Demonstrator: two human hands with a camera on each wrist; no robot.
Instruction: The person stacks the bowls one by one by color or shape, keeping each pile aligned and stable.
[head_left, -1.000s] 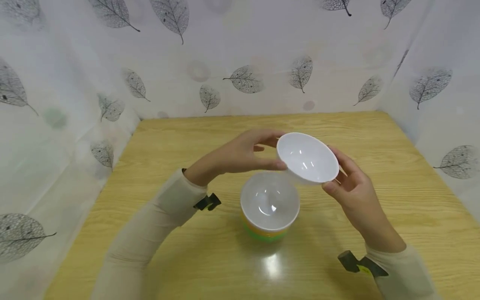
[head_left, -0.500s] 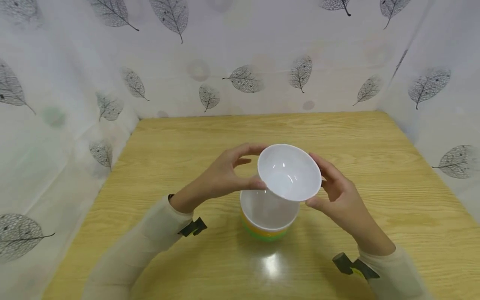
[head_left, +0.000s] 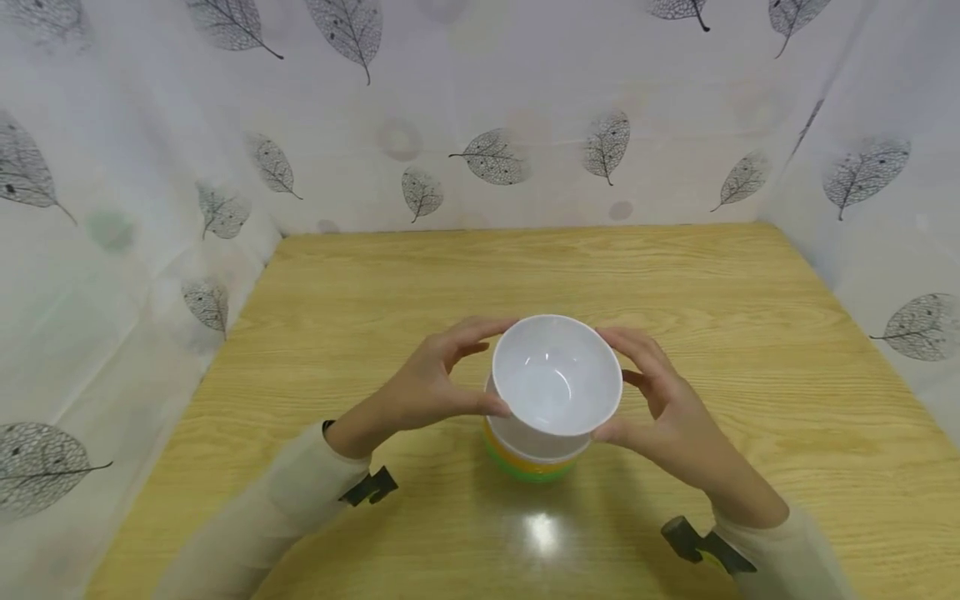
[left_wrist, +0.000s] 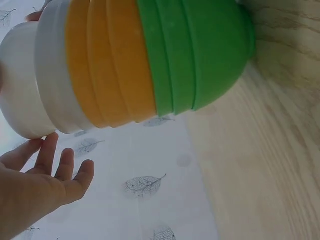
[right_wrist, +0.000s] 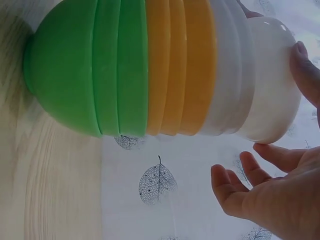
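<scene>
A white bowl (head_left: pixel 557 375) is held by its rim between both hands, low over the stack. My left hand (head_left: pixel 427 379) grips its left side, thumb at the near rim and fingers at the far rim. On the other side my right hand (head_left: pixel 667 408) holds it the same way. Beneath it stands a stack of nested bowls: green bowls (left_wrist: pixel 200 60) at the bottom, orange bowls (left_wrist: pixel 110 65) in the middle and white bowls (right_wrist: pixel 230 70) on top. In both wrist views the held bowl's base dips inside the topmost white rim.
The stack stands on a wood-grain table (head_left: pixel 375 292). White curtains with a leaf print (head_left: pixel 495 157) hang along the back and both sides. Dark straps with small mounts (head_left: pixel 708 546) sit on both wrists.
Both hands have brought the white bowl left and toward me, from behind and right of the stack to directly over it. Its tilt has lessened. The stack has stayed put.
</scene>
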